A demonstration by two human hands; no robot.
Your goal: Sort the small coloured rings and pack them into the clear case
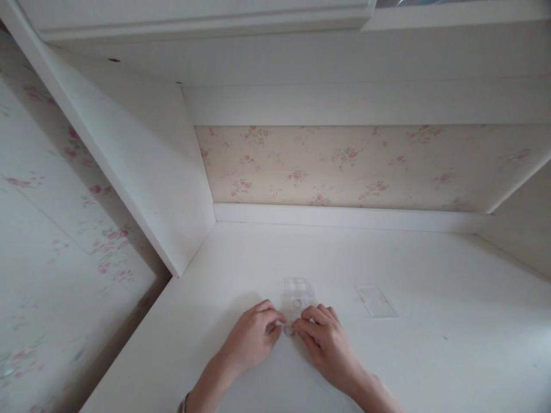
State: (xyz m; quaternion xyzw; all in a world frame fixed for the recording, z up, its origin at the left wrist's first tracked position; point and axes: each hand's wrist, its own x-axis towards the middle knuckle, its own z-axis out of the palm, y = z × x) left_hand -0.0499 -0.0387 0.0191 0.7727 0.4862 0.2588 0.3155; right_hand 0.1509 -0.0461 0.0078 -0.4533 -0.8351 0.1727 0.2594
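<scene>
Between the fingertips of both hands is a small clear piece with a ring shape [288, 330], too small to name. My left hand [257, 332] pinches its left side, thumb and forefinger closed. My right hand [322, 335] pinches from the other side with its fingers curled. Just beyond the hands lies a clear plastic box-like piece [298, 285] with a round mark on it, partly covered by the right fingers. Farther right, a flat transparent rectangular sheet [377, 302] rests on the white desk top, apart from both hands.
The white desk top [413, 367] runs back to a low ledge [344, 218] and floral wallpaper [297, 166]. A white side panel [142, 155] stands at the left, and a cabinet [206, 17] overhangs the desk. A small dark mark [445, 338] shows at the right.
</scene>
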